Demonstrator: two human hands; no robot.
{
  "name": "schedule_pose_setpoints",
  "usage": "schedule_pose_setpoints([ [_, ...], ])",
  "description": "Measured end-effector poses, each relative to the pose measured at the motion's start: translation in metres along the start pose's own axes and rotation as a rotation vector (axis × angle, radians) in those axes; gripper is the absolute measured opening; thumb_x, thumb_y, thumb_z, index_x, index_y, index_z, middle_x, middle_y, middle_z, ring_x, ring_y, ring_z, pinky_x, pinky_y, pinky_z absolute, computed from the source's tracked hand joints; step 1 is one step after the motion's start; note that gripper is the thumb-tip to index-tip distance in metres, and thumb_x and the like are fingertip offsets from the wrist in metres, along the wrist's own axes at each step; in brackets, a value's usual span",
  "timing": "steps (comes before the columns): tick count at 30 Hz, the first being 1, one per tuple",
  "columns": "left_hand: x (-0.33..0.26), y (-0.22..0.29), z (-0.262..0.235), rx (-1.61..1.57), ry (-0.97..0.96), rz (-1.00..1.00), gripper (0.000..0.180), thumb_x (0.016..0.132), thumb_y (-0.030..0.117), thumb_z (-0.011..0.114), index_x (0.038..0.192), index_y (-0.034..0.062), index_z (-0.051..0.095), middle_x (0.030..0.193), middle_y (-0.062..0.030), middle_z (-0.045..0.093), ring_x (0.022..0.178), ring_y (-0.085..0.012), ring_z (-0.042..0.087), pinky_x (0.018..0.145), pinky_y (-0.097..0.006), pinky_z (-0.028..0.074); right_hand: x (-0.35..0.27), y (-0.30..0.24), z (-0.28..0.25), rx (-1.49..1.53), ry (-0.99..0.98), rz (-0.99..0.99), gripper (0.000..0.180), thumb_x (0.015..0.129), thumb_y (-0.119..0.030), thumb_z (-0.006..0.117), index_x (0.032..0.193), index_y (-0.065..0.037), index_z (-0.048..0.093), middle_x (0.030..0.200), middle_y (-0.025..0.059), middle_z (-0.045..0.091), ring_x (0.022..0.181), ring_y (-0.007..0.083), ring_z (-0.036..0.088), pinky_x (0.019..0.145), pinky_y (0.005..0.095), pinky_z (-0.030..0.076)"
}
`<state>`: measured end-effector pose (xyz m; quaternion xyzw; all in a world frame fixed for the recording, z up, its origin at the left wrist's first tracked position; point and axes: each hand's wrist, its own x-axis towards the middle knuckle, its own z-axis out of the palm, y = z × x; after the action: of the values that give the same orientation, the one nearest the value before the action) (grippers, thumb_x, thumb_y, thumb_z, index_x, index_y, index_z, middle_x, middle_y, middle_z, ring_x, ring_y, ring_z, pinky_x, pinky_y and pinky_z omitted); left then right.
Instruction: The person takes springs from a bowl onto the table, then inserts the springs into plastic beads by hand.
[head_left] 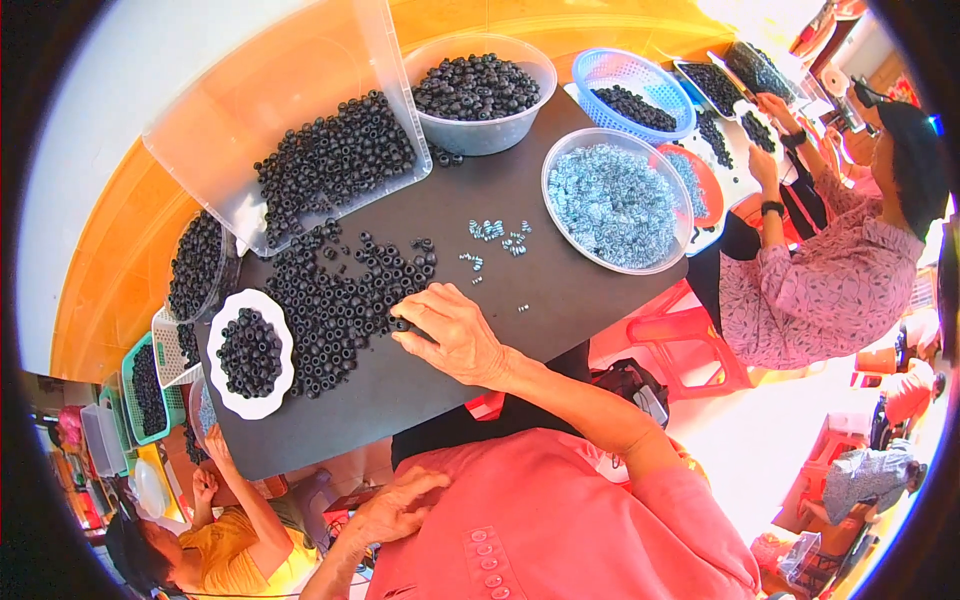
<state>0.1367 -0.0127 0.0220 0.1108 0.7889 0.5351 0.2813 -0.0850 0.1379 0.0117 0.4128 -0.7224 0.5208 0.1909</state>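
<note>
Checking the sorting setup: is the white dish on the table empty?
No, the white dish holds a heap of black rings, beside the loose pile the right hand rests on.

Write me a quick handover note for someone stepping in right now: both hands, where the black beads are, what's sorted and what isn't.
Right hand: flat on the black table, fingertips touching the loose pile of black beads; nothing gripped.
Left hand: off the table, against the pink shirt, empty.
Done: white dish left of the pile holds black beads.
Left: most of the pile still loose; more beads in the tilted clear bin. A few small silver beads lie scattered beside the bowl of silver beads.
</note>
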Motion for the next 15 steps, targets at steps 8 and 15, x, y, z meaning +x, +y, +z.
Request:
schedule_pose_setpoints([
  [8, -0.003, -0.015, -0.027, -0.01, -0.231, -0.023, 0.033, 0.076, -0.005, 0.056, 0.107, 0.0048, 0.058, 0.09, -0.0083, 0.061, 0.082, -0.0237, 0.06, 0.072, -0.031, 0.048, 0.0, 0.004, -0.002, 0.064, -0.003, -0.004, 0.032, 0.072, -0.008, 0.073, 0.1, -0.001, 0.059, 0.092, 0.0085, 0.061, 0.078, 0.0252, 0.055, 0.07, 0.0364, 0.043],
  [15, 0.011, -0.013, -0.027, -0.131, -0.162, -0.231, 0.023, 0.078, -0.002, 0.056, 0.1, 0.0035, 0.061, 0.079, -0.0086, 0.062, 0.071, -0.0242, 0.061, 0.064, -0.031, 0.048, 0.0, 0.002, -0.002, 0.12, -0.026, 0.02, 0.035, 0.073, -0.004, 0.071, 0.104, -0.001, 0.056, 0.093, 0.0103, 0.057, 0.08, 0.0274, 0.055, 0.071, 0.0375, 0.043],
])
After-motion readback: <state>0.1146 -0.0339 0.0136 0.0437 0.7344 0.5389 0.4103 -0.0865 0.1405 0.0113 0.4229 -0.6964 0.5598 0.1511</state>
